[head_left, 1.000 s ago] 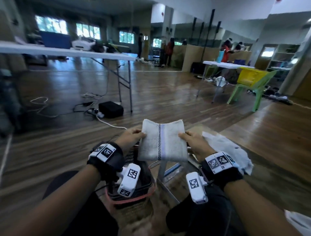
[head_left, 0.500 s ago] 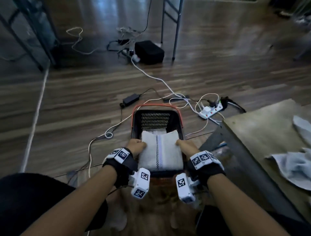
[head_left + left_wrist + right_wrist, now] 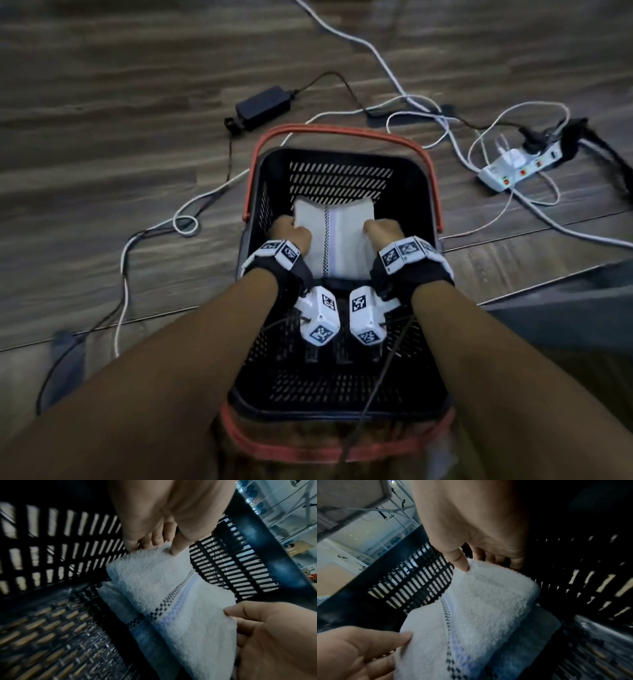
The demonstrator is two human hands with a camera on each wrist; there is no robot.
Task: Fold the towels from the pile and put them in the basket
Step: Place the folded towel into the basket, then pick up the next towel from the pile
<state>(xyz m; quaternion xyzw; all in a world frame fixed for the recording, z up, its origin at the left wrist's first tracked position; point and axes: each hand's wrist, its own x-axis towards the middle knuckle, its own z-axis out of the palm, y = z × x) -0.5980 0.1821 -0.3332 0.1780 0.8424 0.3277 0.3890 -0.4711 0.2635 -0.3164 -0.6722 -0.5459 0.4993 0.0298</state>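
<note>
A folded white towel [image 3: 337, 236] with a dark checked stripe and a pale blue stripe hangs low inside the black basket [image 3: 419, 192] with red handles. My left hand [image 3: 289, 233] pinches its left edge, thumb on top. My right hand [image 3: 382, 233] pinches the right edge the same way. In the left wrist view the towel [image 3: 171, 601] sags between my left hand [image 3: 163, 542] and my right hand [image 3: 257, 628], just above another white towel on the basket floor. The right wrist view shows the towel [image 3: 479, 608] under my right hand [image 3: 471, 561].
The basket stands on a wooden floor [image 3: 102, 85]. Cables, a black power adapter [image 3: 262, 106] and a white power strip [image 3: 517, 168] lie beyond it. A dark table edge [image 3: 565, 294] is at the right.
Both hands have carried the folded towel from chest height down into the basket. My head has tilted down, so the room has left the view.
</note>
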